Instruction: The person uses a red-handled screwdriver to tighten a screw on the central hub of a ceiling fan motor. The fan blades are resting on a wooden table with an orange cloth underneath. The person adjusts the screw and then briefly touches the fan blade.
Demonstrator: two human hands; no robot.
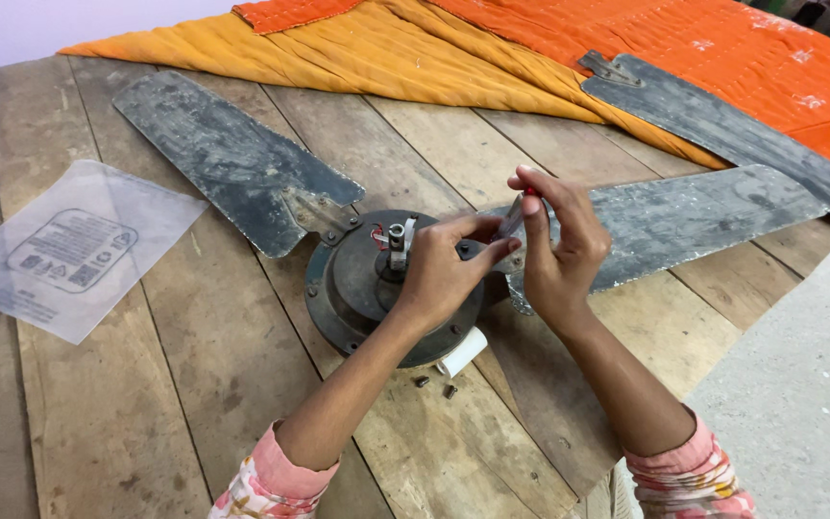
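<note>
Over the fan motor (357,288), right hand (564,255) fingers pinching screwdriver (521,213), left hand (439,274) steadying blade bracket (501,261)

Dark grey fan blades (232,159); orange quilted cloth (453,48); pink floral sleeves (266,481); red-handled screwdriver (528,197).

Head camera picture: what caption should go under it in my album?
Two hands, left and right, work a screwdriver on an old ceiling fan lying on a wooden table.

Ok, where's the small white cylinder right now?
Head view: the white cylinder lies on the wooden table, against the fan motor near edge, beside two loose screws.
</note>
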